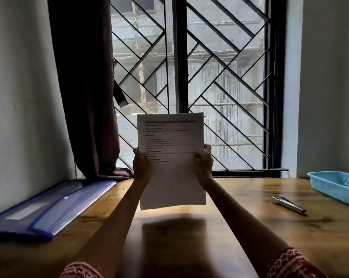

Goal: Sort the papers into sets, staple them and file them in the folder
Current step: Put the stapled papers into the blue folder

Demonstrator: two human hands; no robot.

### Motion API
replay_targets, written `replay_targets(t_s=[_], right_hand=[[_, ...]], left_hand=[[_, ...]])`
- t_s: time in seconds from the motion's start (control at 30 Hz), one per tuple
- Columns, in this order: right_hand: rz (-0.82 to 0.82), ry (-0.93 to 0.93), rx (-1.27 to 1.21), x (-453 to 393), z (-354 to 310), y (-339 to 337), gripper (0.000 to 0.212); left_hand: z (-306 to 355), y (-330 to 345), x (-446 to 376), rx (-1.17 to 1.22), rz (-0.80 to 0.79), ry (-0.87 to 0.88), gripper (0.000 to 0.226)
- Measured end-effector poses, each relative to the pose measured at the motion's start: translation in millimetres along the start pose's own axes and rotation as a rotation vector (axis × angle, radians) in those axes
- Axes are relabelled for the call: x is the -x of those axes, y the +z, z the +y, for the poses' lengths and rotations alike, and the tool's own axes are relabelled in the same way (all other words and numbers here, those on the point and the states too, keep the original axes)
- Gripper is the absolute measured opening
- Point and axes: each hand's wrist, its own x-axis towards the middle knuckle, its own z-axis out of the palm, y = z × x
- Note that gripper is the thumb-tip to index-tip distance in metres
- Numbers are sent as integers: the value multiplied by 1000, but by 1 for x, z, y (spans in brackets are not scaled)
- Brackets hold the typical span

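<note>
left hand (142, 165) and right hand (203, 163) grasp papers (171, 161) by side edges, upright above wooden table (239, 233). blue folder (49, 207) lies at left, stapler (288, 204) right, near blue tray (336, 187).

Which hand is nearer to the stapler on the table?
Right. The right hand grips the papers' right edge, on the stapler's side; the left hand grips the opposite edge, farther away.
</note>
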Motion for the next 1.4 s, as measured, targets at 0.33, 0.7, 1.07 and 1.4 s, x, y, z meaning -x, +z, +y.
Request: replay_targets(t_s=[0.33, 0.7, 1.07, 1.4], right_hand=[[-210, 196, 415, 15, 48, -3, 44], [-486, 43, 1361, 42, 122, -2, 50], [-952, -2, 1024, 46, 120, 3, 58], [-716, -87, 1209, 28, 116, -9, 59]], left_hand=[[-53, 8, 21, -290, -432, -243, 33], [-71, 51, 83, -1105, -504, -74, 42], [-87, 68, 84, -876, -850, 77, 54], [-75, 52, 72, -1013, -774, 134, 54]])
